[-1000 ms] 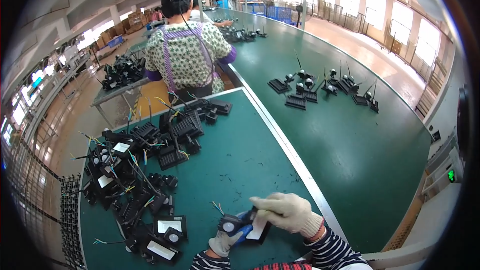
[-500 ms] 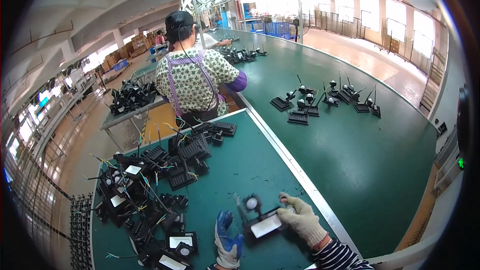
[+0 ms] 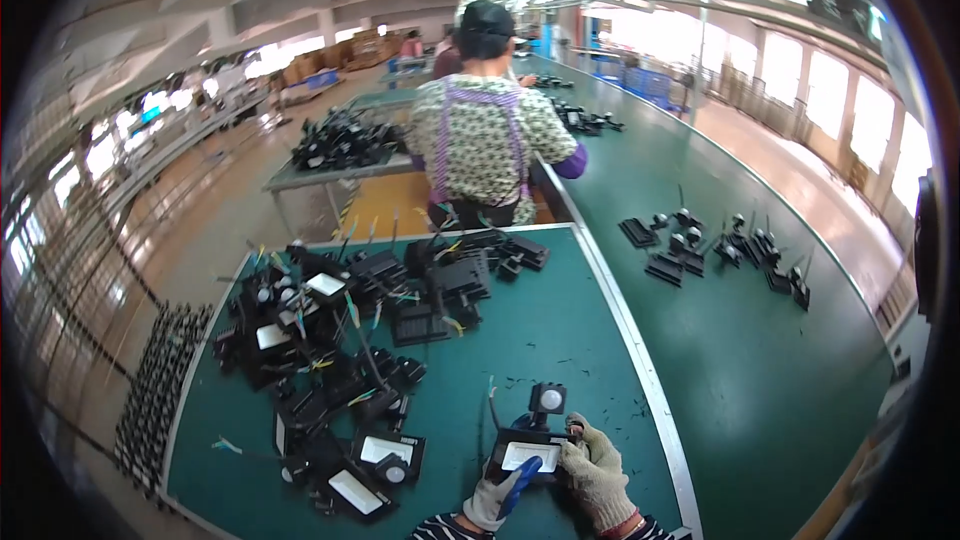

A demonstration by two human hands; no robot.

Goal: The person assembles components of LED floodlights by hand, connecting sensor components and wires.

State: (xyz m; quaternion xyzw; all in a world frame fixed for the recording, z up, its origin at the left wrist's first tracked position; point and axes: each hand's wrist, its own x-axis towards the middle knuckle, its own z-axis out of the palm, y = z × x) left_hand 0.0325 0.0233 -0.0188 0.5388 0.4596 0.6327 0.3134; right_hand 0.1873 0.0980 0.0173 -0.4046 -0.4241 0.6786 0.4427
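Observation:
A black floodlight (image 3: 522,454) with a pale front panel and a round white motion sensor (image 3: 548,399) is between my hands, low over the green table. My left hand (image 3: 497,500), in a white and blue glove, grips its lower left side with the thumb across the panel. My right hand (image 3: 597,475), in a cream knitted glove, is closed at its right edge. A small item shows at the right fingertips, too small to name. A thin cable (image 3: 493,405) rises from the light's left side.
A heap of similar floodlights (image 3: 350,370) with loose wire ends covers the table's left side. Dark scraps (image 3: 520,380) lie on the green surface. Beyond a metal edge (image 3: 630,340), more lights (image 3: 685,250) stand on the long green surface. A person (image 3: 480,130) works ahead, back turned.
My left hand, open beside the floodlight before, has closed on it. The light has stopped blurring and stays at my right hand. My view has turned left, shifting the scene rightward.

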